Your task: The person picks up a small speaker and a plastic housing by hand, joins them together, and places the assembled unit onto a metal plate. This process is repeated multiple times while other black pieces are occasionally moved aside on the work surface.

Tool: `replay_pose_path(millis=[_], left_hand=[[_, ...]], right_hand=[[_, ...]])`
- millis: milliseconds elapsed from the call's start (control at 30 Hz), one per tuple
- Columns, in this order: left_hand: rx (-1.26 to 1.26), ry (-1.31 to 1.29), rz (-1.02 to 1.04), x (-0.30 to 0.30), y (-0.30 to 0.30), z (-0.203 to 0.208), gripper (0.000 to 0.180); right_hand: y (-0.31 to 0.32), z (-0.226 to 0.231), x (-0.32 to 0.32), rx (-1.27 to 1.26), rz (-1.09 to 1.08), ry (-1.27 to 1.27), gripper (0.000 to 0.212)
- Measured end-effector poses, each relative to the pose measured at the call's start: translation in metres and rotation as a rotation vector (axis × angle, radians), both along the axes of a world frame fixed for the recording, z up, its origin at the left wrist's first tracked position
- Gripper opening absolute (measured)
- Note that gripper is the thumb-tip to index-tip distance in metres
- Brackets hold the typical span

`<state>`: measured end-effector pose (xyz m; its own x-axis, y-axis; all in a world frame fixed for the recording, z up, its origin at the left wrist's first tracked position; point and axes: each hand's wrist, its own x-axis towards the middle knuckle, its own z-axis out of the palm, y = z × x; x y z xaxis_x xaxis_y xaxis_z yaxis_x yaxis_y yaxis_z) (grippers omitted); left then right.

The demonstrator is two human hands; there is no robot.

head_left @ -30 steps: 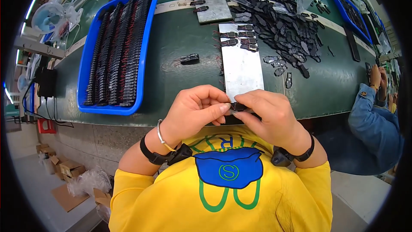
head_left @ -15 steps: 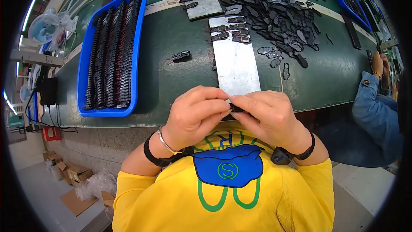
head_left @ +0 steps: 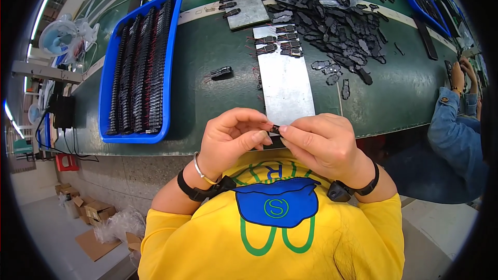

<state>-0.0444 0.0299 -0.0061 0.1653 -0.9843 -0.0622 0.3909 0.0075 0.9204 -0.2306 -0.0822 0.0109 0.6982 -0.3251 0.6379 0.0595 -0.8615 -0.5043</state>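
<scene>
A small black part (head_left: 275, 128) with a bit of red wire is pinched between the thumb and fingers of my right hand (head_left: 327, 137), just past the table's near edge. My left hand (head_left: 231, 135) is close beside it, thumb and forefinger apart, the fingertips next to the part's left end. Beyond my hands lies a pale metal plate (head_left: 285, 88), its far end carrying several black wired modules (head_left: 267, 48) in two columns. A small stack of similar modules (head_left: 221, 73) lies on the green table left of the plate.
A blue tray (head_left: 167, 109) on the left holds long rows of black wired parts. Loose black plastic pieces (head_left: 337, 31) are heaped beyond the plate on the right. Another plate (head_left: 249, 8) with modules lies farther back. A co-worker's denim sleeve (head_left: 448, 119) is at the far right.
My left thumb and forefinger have come apart and drawn slightly away from the part. My right hand keeps its pinch, and more of the black part now shows.
</scene>
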Motion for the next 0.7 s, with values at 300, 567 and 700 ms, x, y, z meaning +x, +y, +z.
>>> replay_pose_path(millis=[300,567,700], left_hand=[[0.209,-0.057,-0.100,-0.001,-0.009,0.010,0.020],[0.191,-0.354,0.037,-0.016,-0.009,0.021,0.015],[0.170,-0.366,0.058,-0.015,-0.006,0.021,0.015]], right_hand=[[0.001,-0.002,-0.002,-0.174,-0.055,0.020,0.027],[0.004,-0.006,-0.001,-0.211,-0.097,-0.005,0.030],[0.004,-0.007,-0.002,-0.216,-0.103,-0.009,0.030]])
